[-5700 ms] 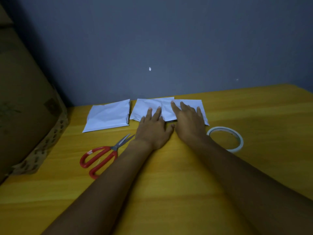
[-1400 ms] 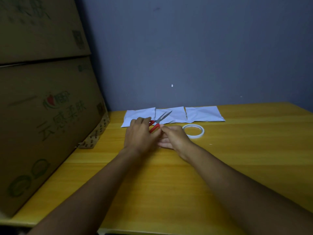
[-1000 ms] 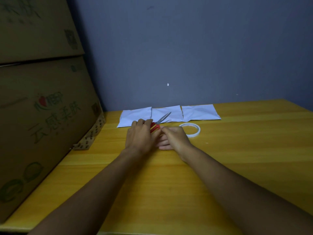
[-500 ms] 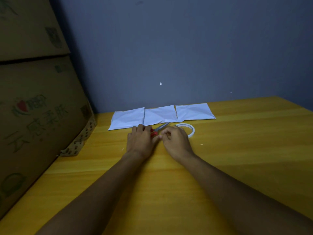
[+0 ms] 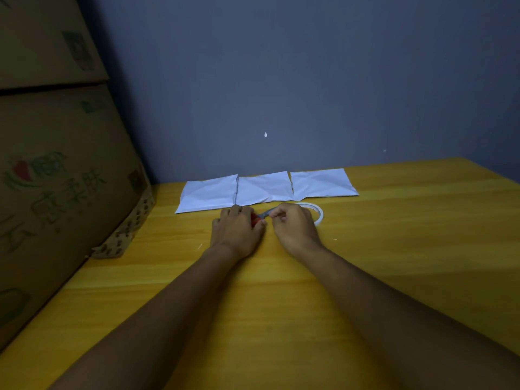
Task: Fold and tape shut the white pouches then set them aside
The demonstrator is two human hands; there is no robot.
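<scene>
The yellow wooden tabletop (image 5: 394,263) carries everything and runs back to a dull blue-grey wall (image 5: 309,80). Far off to the left of the hands, two stacked cardboard boxes (image 5: 56,178) stand on the tabletop's left edge, the lower one printed with green characters. Just beyond the hands, three white pouches (image 5: 264,188) lie flat in a row, edge to edge, along the foot of the wall; the left hand's knuckles reach the near edge of the leftmost two. A roll of white tape (image 5: 316,213) lies flat directly behind the right hand, partly hidden by it. The left hand (image 5: 237,232) lies knuckles up, its grip curled round the red handles of a pair of scissors (image 5: 260,216), whose grey blades point towards the right hand. The right hand (image 5: 295,228) has its fingers curled, the fingertips pinched together at the scissor blades; whatever that grip may hold is too small to make out.
</scene>
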